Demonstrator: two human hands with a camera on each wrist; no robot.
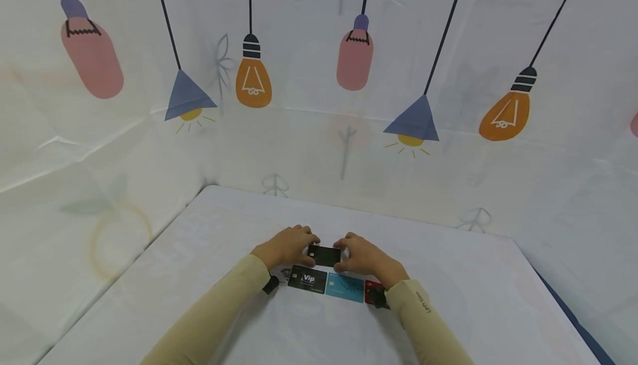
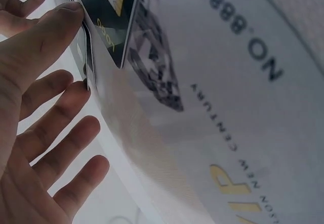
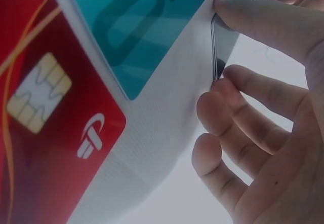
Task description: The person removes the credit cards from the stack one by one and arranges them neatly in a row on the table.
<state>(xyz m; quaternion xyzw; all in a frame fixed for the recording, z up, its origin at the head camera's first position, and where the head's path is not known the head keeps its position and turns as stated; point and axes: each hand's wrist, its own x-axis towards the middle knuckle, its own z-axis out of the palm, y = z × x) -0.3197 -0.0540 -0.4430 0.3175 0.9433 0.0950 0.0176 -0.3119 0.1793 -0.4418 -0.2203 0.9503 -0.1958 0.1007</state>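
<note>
Between my two hands is a dark card (image 1: 324, 256) with a small chip, held by its short ends just beyond a row of cards. My left hand (image 1: 291, 246) pinches the left end with thumb and fingertips, the other fingers spread. The right hand (image 1: 363, 254) grips the right end the same way. In the right wrist view the held card's edge (image 3: 214, 46) looks doubled; whether it is more than one card I cannot tell. Nearer me lie a white card with a diamond print (image 2: 202, 82), a black Vip card (image 1: 307, 279), a turquoise card (image 1: 345, 287) and a red card (image 3: 55, 112).
A white table (image 1: 473, 309) spreads around the hands. Behind and to the left hangs a pale sheet (image 1: 299, 149) printed with lamps and bulbs. My sleeves and wrist cameras partly cover the white and red cards at the row's ends.
</note>
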